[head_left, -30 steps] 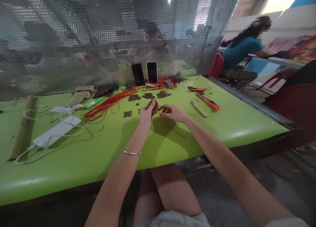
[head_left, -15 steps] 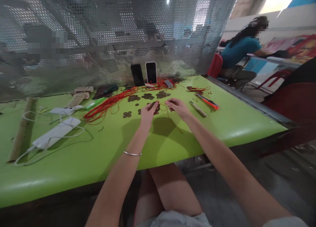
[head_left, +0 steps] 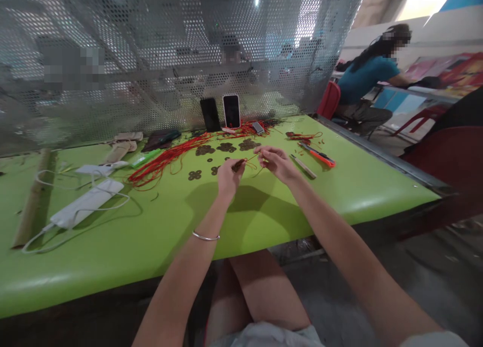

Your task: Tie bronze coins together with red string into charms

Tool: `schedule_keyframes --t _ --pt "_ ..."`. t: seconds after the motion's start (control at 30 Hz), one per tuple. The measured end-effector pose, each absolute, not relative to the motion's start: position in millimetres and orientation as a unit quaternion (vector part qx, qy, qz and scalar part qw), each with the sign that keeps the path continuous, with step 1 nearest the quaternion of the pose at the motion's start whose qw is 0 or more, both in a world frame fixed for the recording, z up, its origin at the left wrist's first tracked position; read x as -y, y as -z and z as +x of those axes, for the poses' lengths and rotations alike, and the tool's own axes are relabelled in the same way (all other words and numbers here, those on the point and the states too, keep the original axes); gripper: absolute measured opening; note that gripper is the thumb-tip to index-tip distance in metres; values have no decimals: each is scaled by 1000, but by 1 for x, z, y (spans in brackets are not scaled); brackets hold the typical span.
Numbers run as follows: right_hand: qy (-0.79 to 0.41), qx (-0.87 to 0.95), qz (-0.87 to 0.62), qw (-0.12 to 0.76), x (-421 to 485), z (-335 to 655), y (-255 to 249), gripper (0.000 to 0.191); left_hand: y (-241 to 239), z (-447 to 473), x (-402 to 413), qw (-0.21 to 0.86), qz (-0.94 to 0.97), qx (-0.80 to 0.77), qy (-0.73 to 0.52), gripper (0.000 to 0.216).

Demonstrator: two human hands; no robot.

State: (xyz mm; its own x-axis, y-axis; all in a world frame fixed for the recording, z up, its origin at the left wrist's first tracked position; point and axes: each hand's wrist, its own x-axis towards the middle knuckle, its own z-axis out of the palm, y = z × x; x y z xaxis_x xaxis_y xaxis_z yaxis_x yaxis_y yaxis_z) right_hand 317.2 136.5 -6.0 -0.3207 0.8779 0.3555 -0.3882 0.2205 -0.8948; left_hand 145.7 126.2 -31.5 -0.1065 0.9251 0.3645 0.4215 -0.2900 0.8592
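Observation:
My left hand (head_left: 227, 178) pinches a small dark brown flower-shaped piece (head_left: 237, 165) just above the green table (head_left: 113, 236). A thin red cord (head_left: 252, 160) runs from that piece to my right hand (head_left: 276, 164), whose fingers are closed on it. The two hands are a short way apart, near the middle of the table. More dark flower-shaped pieces (head_left: 227, 147) lie flat on the table beyond my hands. A bundle of red cords (head_left: 166, 159) stretches to the left of them.
Two phones (head_left: 231, 111) lean on the perforated metal screen (head_left: 169, 55) at the back. An orange cutter (head_left: 317, 155) and a pale stick (head_left: 304, 166) lie right. A white power bank with cable (head_left: 85, 203) lies left. Another person (head_left: 368, 78) sits at the far right.
Both hands have lifted off the table with the dark piece. My right hand has drawn away to the right, and the red cord now stretches between the hands.

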Motion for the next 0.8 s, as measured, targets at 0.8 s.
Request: schedule_keyframes --t 0.8 --pt "-561 592 -263 515 -138 309 16 31 31 143 -128 301 555 -571 -524 26"
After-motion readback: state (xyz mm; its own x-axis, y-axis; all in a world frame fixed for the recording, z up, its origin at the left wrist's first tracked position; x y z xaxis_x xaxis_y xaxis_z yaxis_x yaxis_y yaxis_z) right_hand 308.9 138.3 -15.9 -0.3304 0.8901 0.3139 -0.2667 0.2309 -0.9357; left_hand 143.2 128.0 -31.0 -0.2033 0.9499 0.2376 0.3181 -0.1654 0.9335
